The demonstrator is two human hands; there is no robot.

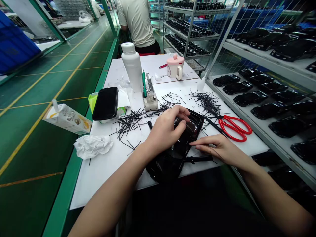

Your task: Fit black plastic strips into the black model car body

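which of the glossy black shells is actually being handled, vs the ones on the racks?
The black plastic shell on the white worktable: the left hand rests on top, the right hand touches its edge. The other shells lie untouched on the rack at right.

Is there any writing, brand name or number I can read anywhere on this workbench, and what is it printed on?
None can be read.
Drink carton: printed pattern, any lettering too blurred.
Pink-lidded mug: small marks, too small.
White bottle: no label visible.
Phone: screen dark.
Red scissors: no marking visible.
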